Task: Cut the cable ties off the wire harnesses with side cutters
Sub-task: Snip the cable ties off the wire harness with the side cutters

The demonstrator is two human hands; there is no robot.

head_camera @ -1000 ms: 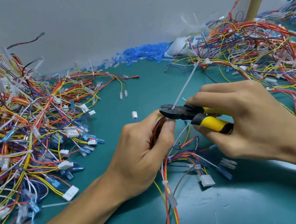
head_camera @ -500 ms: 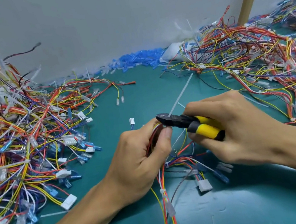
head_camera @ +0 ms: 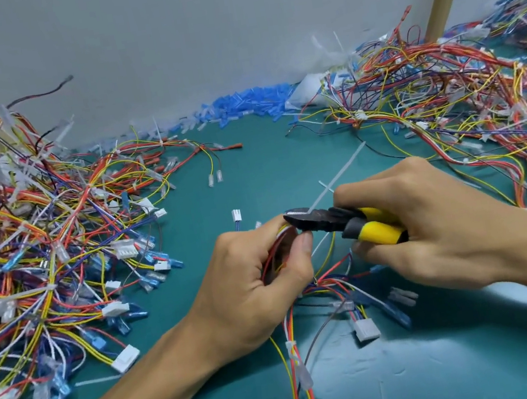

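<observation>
The teal worktop (head_camera: 267, 164) and its two heaps sit as they did half a second ago. The tangled pile of harnesses (head_camera: 39, 252) lies well out to the left of the left hand. The other pile (head_camera: 448, 108) lies beyond and to the right of the right hand. The strip of loose blue sleeves (head_camera: 240, 106) lies far beyond both hands, at the foot of the wall.

The hands have barely shifted. The left hand (head_camera: 255, 290) still grips a loop of the wire harness (head_camera: 276, 256), with the fingers curled round it and the thumb pressed on top. The rest of the harness trails from under the palm toward the person. The right hand (head_camera: 432, 227) stays wrapped round the yellow handles of the side cutters (head_camera: 345, 221).

A second ago the cutters' dark nose hung slightly above the left forefinger. It now lies low across that finger, just above the thumb tip. I cannot tell whether the blades have met.

The cable tie (head_camera: 341, 173) is still on the harness. Its white tail slants up and away from the nose, beyond the right hand's knuckles, as before. A small white connector (head_camera: 236, 215) sits just beyond the left hand, unmoved.
</observation>
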